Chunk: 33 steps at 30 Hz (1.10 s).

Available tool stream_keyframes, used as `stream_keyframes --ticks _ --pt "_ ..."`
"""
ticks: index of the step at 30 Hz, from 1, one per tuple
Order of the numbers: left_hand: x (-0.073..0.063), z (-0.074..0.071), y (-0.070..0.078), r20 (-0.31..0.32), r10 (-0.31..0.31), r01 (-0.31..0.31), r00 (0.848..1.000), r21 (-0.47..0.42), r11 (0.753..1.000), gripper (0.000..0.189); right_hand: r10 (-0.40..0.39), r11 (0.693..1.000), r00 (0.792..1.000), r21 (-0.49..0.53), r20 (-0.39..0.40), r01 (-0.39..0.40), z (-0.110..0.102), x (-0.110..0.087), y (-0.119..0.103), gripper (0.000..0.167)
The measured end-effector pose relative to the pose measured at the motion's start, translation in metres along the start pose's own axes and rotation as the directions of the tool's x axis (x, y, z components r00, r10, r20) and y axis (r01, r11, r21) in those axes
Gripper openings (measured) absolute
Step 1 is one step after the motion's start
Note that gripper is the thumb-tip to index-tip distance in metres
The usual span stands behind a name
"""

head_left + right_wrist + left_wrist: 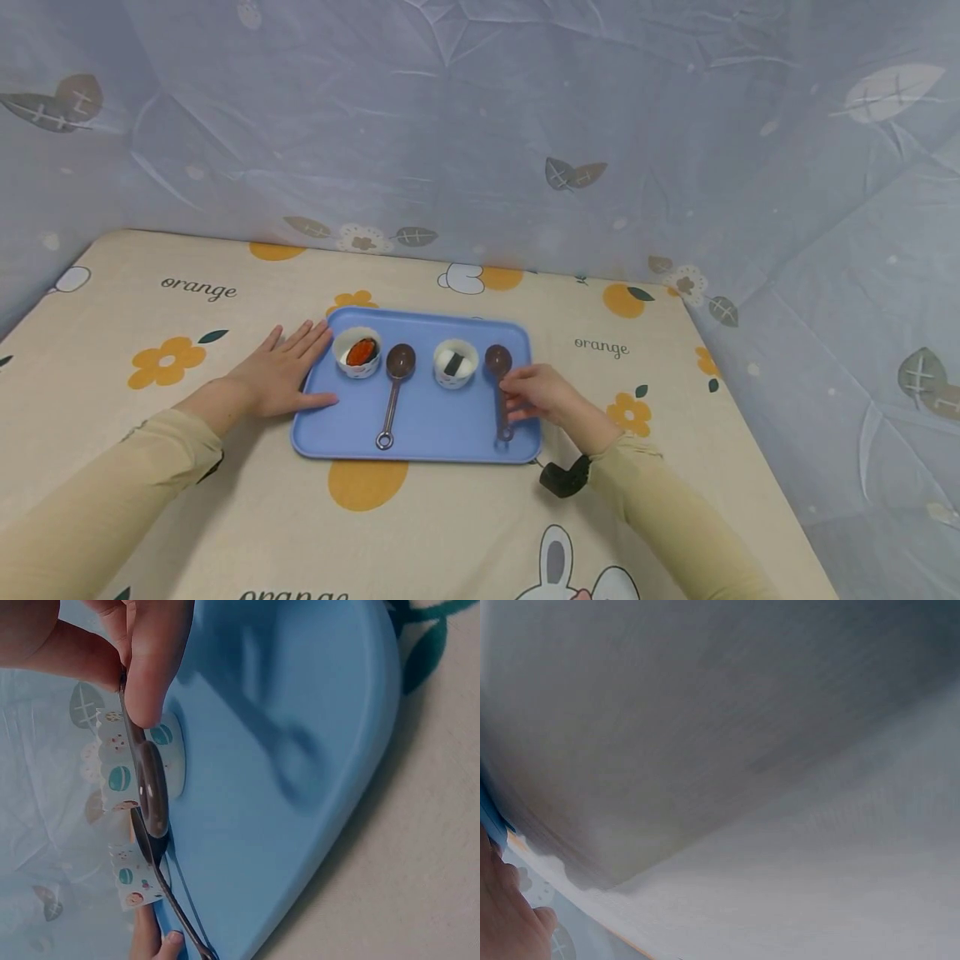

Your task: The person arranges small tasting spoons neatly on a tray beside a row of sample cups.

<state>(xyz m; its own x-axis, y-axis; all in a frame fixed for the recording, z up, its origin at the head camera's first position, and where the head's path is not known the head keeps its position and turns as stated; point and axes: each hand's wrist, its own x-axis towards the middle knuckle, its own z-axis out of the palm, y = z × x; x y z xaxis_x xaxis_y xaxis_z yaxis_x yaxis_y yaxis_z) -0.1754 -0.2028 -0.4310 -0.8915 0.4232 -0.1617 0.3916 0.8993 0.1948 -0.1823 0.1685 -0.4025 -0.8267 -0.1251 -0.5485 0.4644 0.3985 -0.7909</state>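
A blue tray point(442, 429) lies on the patterned cloth. My left hand point(273, 379) rests at its left edge with fingers spread and the thumb reaching over the rim. Near the tray's right edge, my right hand point(542, 392) pinches the handle of a brown spoon point(498, 360); the right wrist view shows its ring end point(155, 799) raised off the tray. Another brown spoon point(401, 361) lies mid-tray. A left paper cup point(358, 370) holds an orange-red topped, dark-sided piece point(362, 352). The right paper cup point(453, 382) holds a white piece with a black strip point(453, 363).
The tablecloth point(450, 533) carries printed oranges, flowers and rabbits. A grey-blue sheet with leaf prints point(480, 125) hangs behind and to the right of the table. A black object point(564, 477), partly hidden, sits by the right wrist.
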Motion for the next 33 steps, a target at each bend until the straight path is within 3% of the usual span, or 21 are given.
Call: stream_keyframes --ticks 33 --pt "-0.001 0.0 0.0 0.0 0.008 -0.008 1.0 -0.001 1.0 0.104 0.022 0.999 0.999 -0.022 -0.043 -0.023 0.02 0.003 0.006 0.013"
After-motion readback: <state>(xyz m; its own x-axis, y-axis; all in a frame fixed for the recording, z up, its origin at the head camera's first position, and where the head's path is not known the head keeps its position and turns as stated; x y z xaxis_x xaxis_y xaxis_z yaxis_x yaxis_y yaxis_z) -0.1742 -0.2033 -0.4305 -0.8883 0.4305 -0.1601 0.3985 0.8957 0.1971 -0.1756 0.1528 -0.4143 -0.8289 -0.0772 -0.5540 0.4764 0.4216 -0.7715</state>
